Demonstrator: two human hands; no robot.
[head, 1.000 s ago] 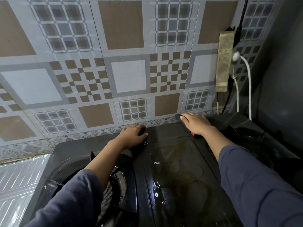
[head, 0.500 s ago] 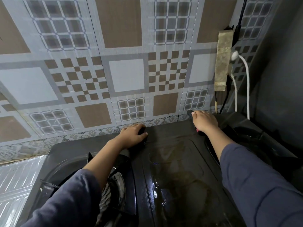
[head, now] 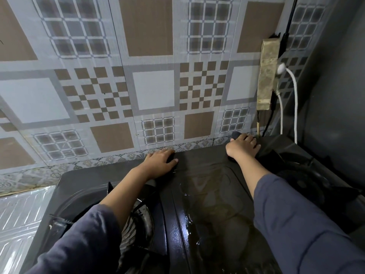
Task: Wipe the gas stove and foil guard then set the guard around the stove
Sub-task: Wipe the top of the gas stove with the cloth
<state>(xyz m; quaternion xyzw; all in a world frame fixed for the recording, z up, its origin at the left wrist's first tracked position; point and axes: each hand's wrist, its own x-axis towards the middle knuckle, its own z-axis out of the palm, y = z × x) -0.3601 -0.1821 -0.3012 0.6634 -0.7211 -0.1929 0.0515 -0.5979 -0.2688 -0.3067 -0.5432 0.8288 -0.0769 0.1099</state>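
Note:
A black two-burner gas stove (head: 207,194) fills the lower view, its middle panel wet and shiny. My left hand (head: 160,163) rests flat on the stove's back edge near the middle, fingers curled over the rim. My right hand (head: 243,147) presses a dark cloth (head: 236,134) onto the back right part of the stove top, close to the wall. A sheet of ribbed silver foil guard (head: 17,220) lies at the lower left beside the stove.
The patterned tile wall (head: 154,86) stands right behind the stove. A grimy power strip (head: 267,74) hangs on the wall at the right, with a white cable (head: 295,107) and black cords dropping behind the stove. A dark grey side wall closes off the right.
My right hand has slid the cloth along the stove's back edge toward the right, up to the wall corner. My left hand has stayed in place.

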